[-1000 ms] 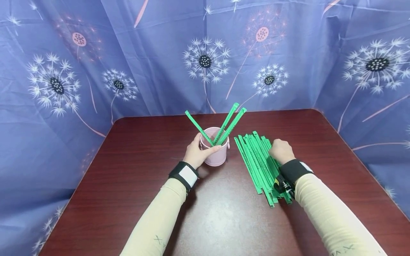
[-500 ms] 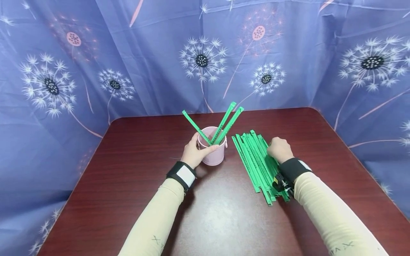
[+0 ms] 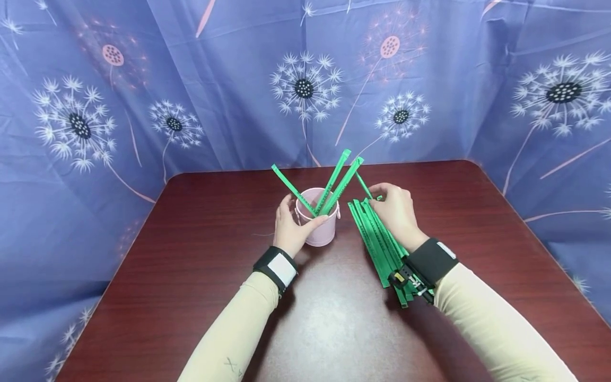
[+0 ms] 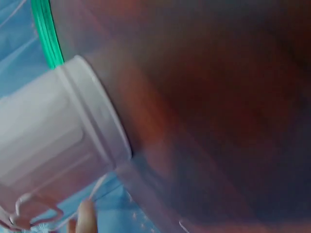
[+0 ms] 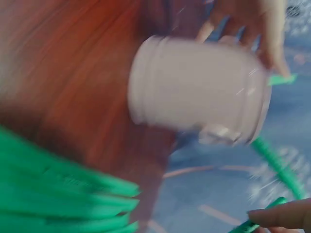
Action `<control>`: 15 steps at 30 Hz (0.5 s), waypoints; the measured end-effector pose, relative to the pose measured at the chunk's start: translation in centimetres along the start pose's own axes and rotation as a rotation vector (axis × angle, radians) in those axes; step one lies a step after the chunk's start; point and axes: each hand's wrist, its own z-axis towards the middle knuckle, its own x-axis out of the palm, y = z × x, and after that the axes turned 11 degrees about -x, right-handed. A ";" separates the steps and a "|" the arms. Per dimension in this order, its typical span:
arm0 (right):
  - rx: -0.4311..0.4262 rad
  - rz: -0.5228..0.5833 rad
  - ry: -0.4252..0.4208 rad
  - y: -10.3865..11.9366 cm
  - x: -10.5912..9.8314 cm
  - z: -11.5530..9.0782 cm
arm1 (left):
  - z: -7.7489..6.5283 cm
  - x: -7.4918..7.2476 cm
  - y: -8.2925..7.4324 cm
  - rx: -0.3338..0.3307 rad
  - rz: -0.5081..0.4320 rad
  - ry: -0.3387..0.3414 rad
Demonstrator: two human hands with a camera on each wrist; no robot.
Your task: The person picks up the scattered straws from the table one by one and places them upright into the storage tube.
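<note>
My left hand (image 3: 292,229) grips the rim and side of a small pale pink pail (image 3: 321,233), thumb along the near rim. Several long green wrapped straws (image 3: 341,185) lean out of the pail's top, fanned to both sides. My right hand (image 3: 395,213) pinches one green wrapped straw (image 3: 364,184), which slants up and left from the fingertips above the pile. In the right wrist view the fingers (image 5: 284,214) show at the lower right with that straw (image 5: 243,227). Beneath the right hand lies a pile of green wrapped straws (image 3: 374,246), partly hidden by the hand and wrist.
Everything stands on a dark red wood-grain table (image 3: 205,249). A blue curtain (image 3: 229,79) with dandelion prints hangs right behind its back edge and along both sides. The pail's small side handle (image 5: 218,133) sticks out toward the pile.
My right hand has moved from the right side of the pile up and left, lifting one wrapped straw. The left hand still holds the pail in place.
</note>
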 end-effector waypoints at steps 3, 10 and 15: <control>-0.065 0.069 -0.090 1.6 -0.1 -0.1 | -0.7 0.5 -0.1 0.054 -0.075 -0.133; -0.167 0.195 -0.165 4.6 -0.2 -0.7 | -2.0 0.7 -1.3 0.218 -0.139 -0.186; -0.195 0.244 -0.176 5.8 -0.3 -0.9 | -3.0 0.6 -3.3 0.297 -0.190 -0.010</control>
